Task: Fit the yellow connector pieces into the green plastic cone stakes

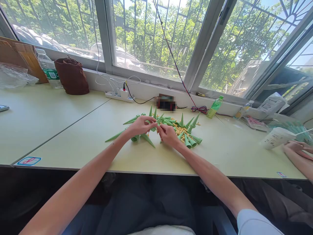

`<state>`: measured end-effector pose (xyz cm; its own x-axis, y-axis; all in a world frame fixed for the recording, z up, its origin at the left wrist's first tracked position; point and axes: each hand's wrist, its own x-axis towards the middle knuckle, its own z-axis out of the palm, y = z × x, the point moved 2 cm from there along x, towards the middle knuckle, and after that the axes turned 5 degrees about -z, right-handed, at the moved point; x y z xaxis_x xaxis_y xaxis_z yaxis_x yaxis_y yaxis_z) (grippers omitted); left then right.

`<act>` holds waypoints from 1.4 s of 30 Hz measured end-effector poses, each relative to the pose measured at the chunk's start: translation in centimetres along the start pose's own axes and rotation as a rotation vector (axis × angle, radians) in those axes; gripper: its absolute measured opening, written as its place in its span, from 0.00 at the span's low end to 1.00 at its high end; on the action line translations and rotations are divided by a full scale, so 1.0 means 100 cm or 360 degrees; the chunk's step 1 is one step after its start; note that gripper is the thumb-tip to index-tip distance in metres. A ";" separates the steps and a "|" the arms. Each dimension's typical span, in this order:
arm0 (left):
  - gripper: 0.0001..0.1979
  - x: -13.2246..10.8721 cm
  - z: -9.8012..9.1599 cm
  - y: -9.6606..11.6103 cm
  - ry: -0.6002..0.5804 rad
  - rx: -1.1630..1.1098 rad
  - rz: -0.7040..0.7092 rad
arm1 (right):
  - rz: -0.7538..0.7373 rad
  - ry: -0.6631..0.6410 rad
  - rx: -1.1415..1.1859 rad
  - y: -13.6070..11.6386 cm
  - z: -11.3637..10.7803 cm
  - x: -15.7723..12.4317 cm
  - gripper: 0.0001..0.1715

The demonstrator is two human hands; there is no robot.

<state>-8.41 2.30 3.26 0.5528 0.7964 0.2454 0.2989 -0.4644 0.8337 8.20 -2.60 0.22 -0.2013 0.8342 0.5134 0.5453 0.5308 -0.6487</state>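
My left hand [141,126] pinches a green plastic cone [159,118] by its wider end, the point tilted up and away from me. Close against it, my right hand [168,134] is closed at the fingertips near the cone's base; what it grips is hidden by the fingers. Around both hands lie several more green cones [192,142], some standing on their wide ends, others on their sides. Small yellow pieces [185,132] are heaped among the cones to the right of my right hand. One loose cone [114,135] points left, beside my left wrist.
Behind the pile are a power strip [119,96] with cables and a blurred dark object [166,103]. A green drink bottle [215,107] stands by the sill. At right, a white cup [278,138] is near another person's hands [297,148]. A brown bag [72,76] stands left.
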 end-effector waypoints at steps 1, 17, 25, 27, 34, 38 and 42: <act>0.21 0.000 0.000 0.000 0.0002 -0.0003 -0.0002 | -0.0005 0.0001 0.0003 0.000 0.000 0.000 0.25; 0.21 0.000 0.000 0.001 0.0004 0.0028 -0.0018 | -0.0026 -0.0030 -0.0008 -0.002 -0.001 0.000 0.23; 0.22 0.000 0.000 0.003 0.0005 0.0018 -0.0004 | -0.0043 -0.0035 -0.0022 -0.001 -0.001 0.000 0.25; 0.22 0.000 0.001 0.003 0.0007 0.0010 -0.0006 | -0.0034 -0.0035 -0.0024 -0.001 0.000 0.000 0.24; 0.21 0.001 0.001 0.000 0.0011 -0.0004 -0.0025 | -0.0025 -0.0042 -0.0019 0.001 0.000 0.000 0.23; 0.21 0.001 0.000 -0.001 0.0010 -0.0005 -0.0033 | -0.0011 -0.0050 -0.0034 0.002 0.000 0.001 0.23; 0.22 0.001 0.001 0.000 0.0020 -0.0016 -0.0035 | -0.0021 -0.0039 -0.0033 0.003 0.000 0.001 0.23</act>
<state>-8.31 2.33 3.27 0.5362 0.8112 0.2334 0.3031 -0.4431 0.8437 8.34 -2.39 0.08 -0.2284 0.8305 0.5080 0.5592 0.5390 -0.6298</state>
